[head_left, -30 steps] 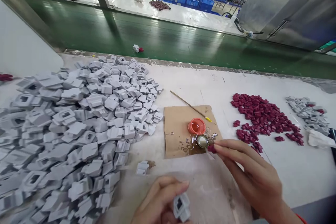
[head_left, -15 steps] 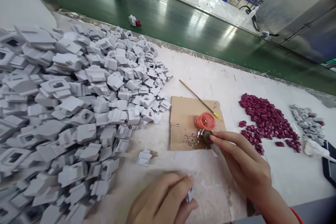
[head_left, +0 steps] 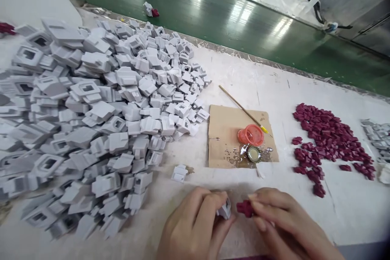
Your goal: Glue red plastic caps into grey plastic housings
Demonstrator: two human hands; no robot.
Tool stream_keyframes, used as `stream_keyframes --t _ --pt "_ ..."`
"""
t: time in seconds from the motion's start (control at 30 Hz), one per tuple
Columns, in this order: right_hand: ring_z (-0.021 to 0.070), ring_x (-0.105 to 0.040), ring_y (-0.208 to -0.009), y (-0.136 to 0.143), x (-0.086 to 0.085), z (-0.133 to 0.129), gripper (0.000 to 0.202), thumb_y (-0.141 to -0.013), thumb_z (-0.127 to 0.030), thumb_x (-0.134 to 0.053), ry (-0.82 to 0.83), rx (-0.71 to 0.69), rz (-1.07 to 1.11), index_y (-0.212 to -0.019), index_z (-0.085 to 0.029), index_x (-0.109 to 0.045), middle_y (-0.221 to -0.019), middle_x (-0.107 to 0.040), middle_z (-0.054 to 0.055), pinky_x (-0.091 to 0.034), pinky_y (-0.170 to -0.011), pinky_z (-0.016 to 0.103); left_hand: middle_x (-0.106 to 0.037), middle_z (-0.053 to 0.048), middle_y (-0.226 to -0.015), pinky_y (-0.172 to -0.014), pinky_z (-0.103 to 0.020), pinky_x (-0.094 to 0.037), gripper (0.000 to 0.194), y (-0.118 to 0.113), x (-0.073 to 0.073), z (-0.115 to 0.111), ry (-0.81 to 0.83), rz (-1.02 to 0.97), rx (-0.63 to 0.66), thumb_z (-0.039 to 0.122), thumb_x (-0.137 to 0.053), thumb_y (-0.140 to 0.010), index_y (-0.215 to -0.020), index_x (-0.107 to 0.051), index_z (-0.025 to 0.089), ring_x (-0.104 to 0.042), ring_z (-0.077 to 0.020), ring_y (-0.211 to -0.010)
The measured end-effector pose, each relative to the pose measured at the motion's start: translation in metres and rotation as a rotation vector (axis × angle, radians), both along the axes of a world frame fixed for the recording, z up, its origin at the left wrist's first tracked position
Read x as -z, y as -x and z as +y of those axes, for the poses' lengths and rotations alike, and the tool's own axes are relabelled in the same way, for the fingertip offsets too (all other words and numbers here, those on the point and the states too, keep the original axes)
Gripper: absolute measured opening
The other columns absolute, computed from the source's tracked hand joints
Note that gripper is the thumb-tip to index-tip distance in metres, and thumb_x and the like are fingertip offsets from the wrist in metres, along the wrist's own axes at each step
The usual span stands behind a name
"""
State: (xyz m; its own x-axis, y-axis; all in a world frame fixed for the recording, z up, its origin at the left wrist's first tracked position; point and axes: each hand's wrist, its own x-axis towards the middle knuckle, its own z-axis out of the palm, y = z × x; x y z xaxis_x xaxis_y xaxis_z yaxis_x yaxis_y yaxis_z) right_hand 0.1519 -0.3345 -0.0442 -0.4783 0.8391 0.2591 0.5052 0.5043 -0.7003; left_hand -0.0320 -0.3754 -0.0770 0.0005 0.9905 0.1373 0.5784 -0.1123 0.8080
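Observation:
My left hand (head_left: 196,221), low in the middle of the view, grips a grey plastic part (head_left: 224,209) between thumb and fingers. Just to its right, my right hand (head_left: 283,219) pinches a dark red piece (head_left: 245,208), its free end pointing at the grey part; a small gap separates the two. Beyond the hands lies a cardboard piece (head_left: 221,124) with wet spots. On it are a red cup (head_left: 250,135), a small round cap (head_left: 253,154) and part of a thin stick (head_left: 240,105) with a yellow end. One grey part (head_left: 179,173) lies alone left of the cardboard.
A large heap of grey parts (head_left: 100,109) covers the left side. Dark red pieces (head_left: 332,134) are piled at the right, with smaller grey pieces (head_left: 378,136) at the far right. A green conveyor belt (head_left: 213,20) crosses behind, carrying a grey-and-red part (head_left: 150,9).
My right hand has left the round cap on the cardboard, come down beside my left hand and now holds a dark red piece. The camera view has shifted slightly.

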Motion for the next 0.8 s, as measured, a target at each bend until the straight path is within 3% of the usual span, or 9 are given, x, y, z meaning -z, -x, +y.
stream_keyframes --t 0.27,0.6,0.73,0.8 --pt "0.0132 -0.063 -0.100 0.011 0.017 -0.002 0.027 -0.094 -0.006 -0.057 0.100 -0.015 0.101 -0.116 -0.020 -0.062 -0.108 -0.061 0.005 -0.056 -0.087 0.016 -0.065 0.000 -0.082 -0.067 -0.021 -0.056 0.011 0.001 0.002 0.001 -0.064 0.003 -0.027 0.028 -0.059 -0.094 -0.104 -0.059 0.023 -0.068 -0.0137 -0.072" --pt "0.0152 -0.058 -0.112 0.013 0.003 0.008 0.025 -0.098 -0.004 -0.049 0.078 -0.218 -0.023 -0.120 -0.012 -0.058 -0.112 -0.058 0.011 -0.054 -0.095 0.018 -0.065 -0.001 -0.083 -0.068 -0.021 -0.055 0.011 0.004 0.002 0.002 -0.048 -0.017 0.027 0.029 -0.051 -0.098 -0.104 -0.057 0.022 -0.067 -0.0138 -0.074" --pt "0.0117 -0.059 -0.111 0.019 0.004 0.009 0.023 -0.102 -0.010 -0.045 0.065 -0.212 -0.014 -0.121 -0.014 -0.058 -0.113 -0.060 0.008 -0.051 -0.096 0.014 -0.067 -0.002 -0.089 -0.072 -0.023 -0.056 0.010 0.001 0.001 0.001 0.004 -0.044 0.013 0.028 -0.052 -0.097 -0.105 -0.056 0.025 -0.067 -0.0154 -0.078" --pt "0.0112 -0.059 -0.111 0.009 0.010 0.004 0.025 -0.103 -0.018 -0.047 0.017 -0.134 -0.049 -0.127 -0.016 -0.056 -0.118 -0.061 0.006 -0.048 -0.098 0.012 -0.068 -0.002 -0.099 -0.076 -0.024 -0.056 0.014 0.000 0.000 0.001 0.043 -0.120 -0.024 0.029 -0.054 -0.096 -0.110 -0.055 0.027 -0.067 -0.0159 -0.084"
